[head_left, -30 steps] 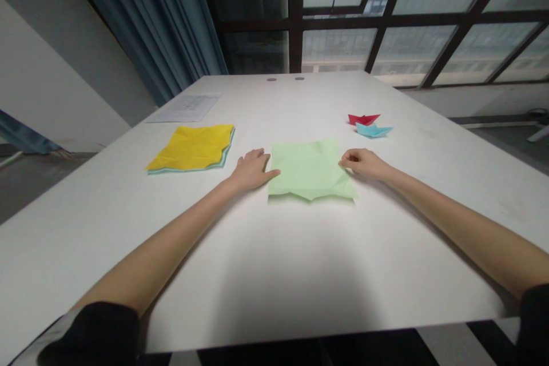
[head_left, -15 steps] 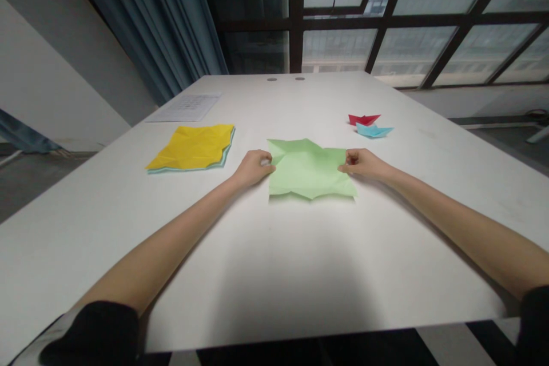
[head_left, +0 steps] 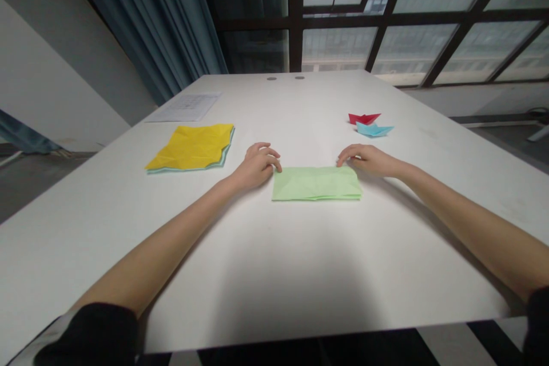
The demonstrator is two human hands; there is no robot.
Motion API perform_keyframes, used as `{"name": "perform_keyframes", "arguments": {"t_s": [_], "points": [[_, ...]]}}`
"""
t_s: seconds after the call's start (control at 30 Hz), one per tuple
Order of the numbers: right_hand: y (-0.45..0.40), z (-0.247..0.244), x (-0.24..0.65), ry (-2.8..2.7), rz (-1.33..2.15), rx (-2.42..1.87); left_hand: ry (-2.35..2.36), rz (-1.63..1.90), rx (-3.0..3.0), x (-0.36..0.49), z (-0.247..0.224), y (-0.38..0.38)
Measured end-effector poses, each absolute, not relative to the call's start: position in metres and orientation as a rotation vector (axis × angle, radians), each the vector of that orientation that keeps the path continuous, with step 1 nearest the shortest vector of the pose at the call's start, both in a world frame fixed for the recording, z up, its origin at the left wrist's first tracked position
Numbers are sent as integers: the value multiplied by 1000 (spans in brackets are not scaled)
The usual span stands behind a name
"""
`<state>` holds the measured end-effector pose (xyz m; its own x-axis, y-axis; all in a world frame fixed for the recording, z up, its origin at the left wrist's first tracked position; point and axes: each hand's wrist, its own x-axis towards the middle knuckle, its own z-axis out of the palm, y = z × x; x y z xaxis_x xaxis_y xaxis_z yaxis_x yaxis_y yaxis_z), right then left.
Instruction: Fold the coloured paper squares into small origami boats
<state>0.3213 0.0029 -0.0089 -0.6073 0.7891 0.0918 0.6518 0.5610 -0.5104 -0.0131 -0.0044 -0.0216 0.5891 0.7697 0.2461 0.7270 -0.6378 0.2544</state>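
Note:
A light green sheet of paper (head_left: 316, 184), folded in half into a wide strip, lies flat on the white table in front of me. At its upper left corner is my left hand (head_left: 258, 164), fingers apart and a fingertip at the paper's edge. My right hand (head_left: 368, 159) hovers over the upper right part of the fold, its fingers curved downward and the fingertips close to the top edge. Neither hand pinches the paper.
A stack of square papers (head_left: 193, 147), yellow on top, lies to the left. Behind it is a printed sheet (head_left: 186, 107). On the right sit a red paper boat (head_left: 363, 118) and a blue paper boat (head_left: 374, 130). The white table (head_left: 274, 274) has its near edge below.
The green paper has gone from an open, creased square to a folded strip. Both hands have released its side edges and loosened their pinch, moving slightly up.

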Motion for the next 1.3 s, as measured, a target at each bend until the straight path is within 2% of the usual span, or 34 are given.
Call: {"name": "perform_keyframes", "arguments": {"t_s": [0.17, 0.5, 0.8, 1.1, 1.3], "points": [[-12, 1, 303, -2622, 375, -1060, 1165, 380, 2762, 10, -13, -19], [-37, -16, 276, -2786, 187, -981, 999, 201, 2821, 39, -9, -40], [-44, -22, 282, -2915, 517, -1022, 1079, -183, 2683, 34, -21, -41], [-42, -20, 290, -2891, 580, -1006, 1103, -131, 2670, 29, -21, -42], [-40, -18, 290, -2867, 433, -995, 1137, -69, 2707, 30, -14, -43]]}}
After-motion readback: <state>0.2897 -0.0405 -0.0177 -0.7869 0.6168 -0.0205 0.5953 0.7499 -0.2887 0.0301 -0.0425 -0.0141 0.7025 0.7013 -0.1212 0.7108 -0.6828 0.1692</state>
